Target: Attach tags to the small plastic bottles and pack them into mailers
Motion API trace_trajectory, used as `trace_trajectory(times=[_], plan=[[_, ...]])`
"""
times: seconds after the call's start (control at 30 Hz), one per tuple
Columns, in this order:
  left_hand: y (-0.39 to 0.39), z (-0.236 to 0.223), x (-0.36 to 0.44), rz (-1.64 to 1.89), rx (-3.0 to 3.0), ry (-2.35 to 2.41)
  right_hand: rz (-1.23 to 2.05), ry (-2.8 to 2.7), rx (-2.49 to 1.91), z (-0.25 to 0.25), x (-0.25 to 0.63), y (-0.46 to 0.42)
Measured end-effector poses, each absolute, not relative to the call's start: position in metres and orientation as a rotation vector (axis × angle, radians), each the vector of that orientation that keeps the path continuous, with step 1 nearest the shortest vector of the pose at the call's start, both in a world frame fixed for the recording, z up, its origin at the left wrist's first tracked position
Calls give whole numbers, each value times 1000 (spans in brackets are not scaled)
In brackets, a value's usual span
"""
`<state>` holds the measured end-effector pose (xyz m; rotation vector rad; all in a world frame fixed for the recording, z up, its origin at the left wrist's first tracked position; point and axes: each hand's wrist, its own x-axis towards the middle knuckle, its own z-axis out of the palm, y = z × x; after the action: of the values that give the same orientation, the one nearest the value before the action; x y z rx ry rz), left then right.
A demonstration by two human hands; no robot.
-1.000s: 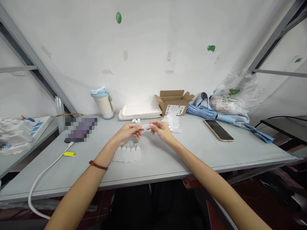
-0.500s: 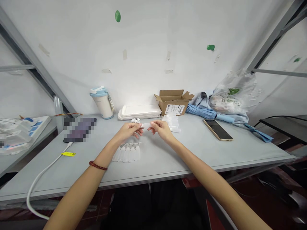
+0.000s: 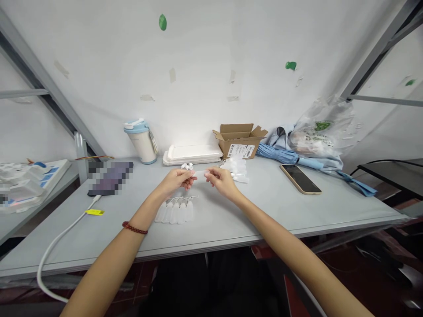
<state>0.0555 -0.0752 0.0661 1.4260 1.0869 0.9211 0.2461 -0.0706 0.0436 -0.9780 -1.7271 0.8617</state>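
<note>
My left hand (image 3: 180,179) and my right hand (image 3: 219,179) face each other above the desk, each with thumb and fingers pinched. Between them they hold a small translucent white tag (image 3: 200,173) by its two ends. Fingers cover part of it. On the desk below my left hand lies a row of several translucent tags (image 3: 175,213) with thin white cords at their tops. Just behind my left hand is a small bundle of white cords (image 3: 187,166). Beyond my right hand sits a pile of more clear tags (image 3: 237,166).
Along the wall stand a cream tumbler (image 3: 142,143), a stack of white flat boxes (image 3: 194,152) and an open cardboard box (image 3: 238,141). To the right lie a phone (image 3: 300,178), a blue folded umbrella (image 3: 284,154) and a plastic bag (image 3: 325,127). A white cable (image 3: 54,244) hangs at left.
The fingers of both hands have curled in closer around the tag. Both hands stay in nearly the same place, and the things on the desk have not moved.
</note>
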Motion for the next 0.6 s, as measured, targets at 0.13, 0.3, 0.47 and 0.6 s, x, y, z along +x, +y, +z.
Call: trace_trajectory(times=[0.13,0.3,0.47,0.6], plan=[[-76,67,56,920,1559,1052,927,-1714,-979,45,247,-70],[-80,72,57,955,1617,1077,948,-1714,-1008,46,247,-69],[-83,73,59,1000,1615,1131,1008,-1684,-1003,44,247,-66],[-80,69,57,1036,1546,1096,1029,-1635,-989,45,245,-67]])
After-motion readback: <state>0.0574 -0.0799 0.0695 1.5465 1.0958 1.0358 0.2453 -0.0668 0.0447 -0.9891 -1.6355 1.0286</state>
